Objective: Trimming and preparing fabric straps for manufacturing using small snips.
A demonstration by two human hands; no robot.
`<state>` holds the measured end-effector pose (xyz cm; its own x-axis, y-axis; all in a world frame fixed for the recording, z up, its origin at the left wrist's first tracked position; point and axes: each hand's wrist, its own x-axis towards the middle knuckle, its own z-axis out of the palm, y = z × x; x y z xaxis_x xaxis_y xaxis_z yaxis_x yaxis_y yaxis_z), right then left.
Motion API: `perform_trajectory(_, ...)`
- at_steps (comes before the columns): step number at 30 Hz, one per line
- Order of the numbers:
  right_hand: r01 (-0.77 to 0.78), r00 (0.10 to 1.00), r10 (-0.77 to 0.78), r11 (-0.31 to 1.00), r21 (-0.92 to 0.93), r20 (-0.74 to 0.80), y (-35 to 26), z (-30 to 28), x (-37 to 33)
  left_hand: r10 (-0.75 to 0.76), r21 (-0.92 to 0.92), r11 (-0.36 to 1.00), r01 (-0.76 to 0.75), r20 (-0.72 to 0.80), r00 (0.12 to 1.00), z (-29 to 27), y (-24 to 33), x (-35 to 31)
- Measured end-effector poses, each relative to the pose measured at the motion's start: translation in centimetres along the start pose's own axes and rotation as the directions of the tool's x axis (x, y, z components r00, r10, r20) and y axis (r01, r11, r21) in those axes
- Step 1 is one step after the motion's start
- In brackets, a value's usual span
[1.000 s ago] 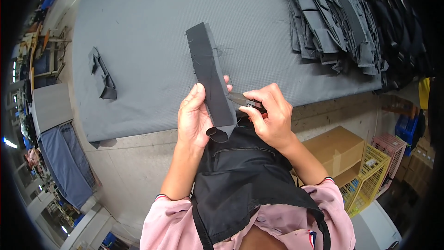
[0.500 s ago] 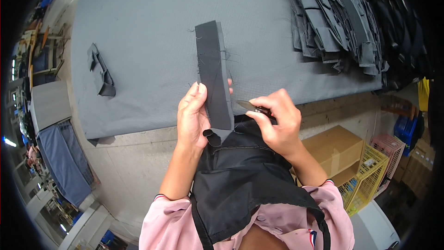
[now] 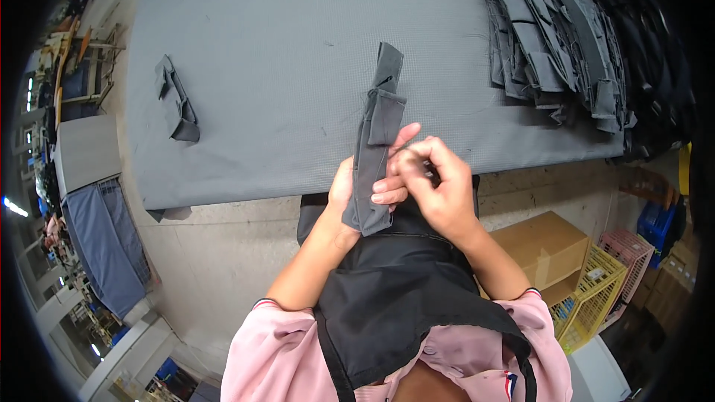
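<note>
By table edge (image 3: 223, 195) | fabric strip (image 3: 369, 167) now flap-side up | left hand (image 3: 342, 183) grips it | right hand (image 3: 445, 192): can't tell

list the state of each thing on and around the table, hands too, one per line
Held strip, partly folded over
Left hand, holding the held strip
Right hand, fingers bent; grip partly hidden
Lone strip, bent, lying on the table
Pile of strips, loosely stacked, threads hanging
Table, covered
Blue cloth, draped
</note>
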<state>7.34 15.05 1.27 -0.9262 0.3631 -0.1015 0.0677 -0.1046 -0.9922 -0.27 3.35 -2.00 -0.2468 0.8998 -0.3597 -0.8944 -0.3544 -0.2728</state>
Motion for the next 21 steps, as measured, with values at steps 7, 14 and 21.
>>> perform_trajectory(7,0.328,0.930,-0.366,0.769,-0.549,0.042,0.0,0.4,-0.8,0.019,0.043,0.999,-0.015,-0.091,0.996,1.7,-0.6,0.2)
perform_trajectory(14,0.404,0.886,-0.457,0.686,-0.605,0.074,0.0,0.5,-0.4,0.092,0.241,0.967,-0.078,-0.045,0.995,0.0,-0.1,-0.3)
perform_trajectory(21,0.467,0.860,-0.487,0.625,-0.626,0.156,-0.4,-0.2,-0.1,0.184,0.392,0.914,-0.104,-0.172,0.968,1.0,-0.5,-0.5)
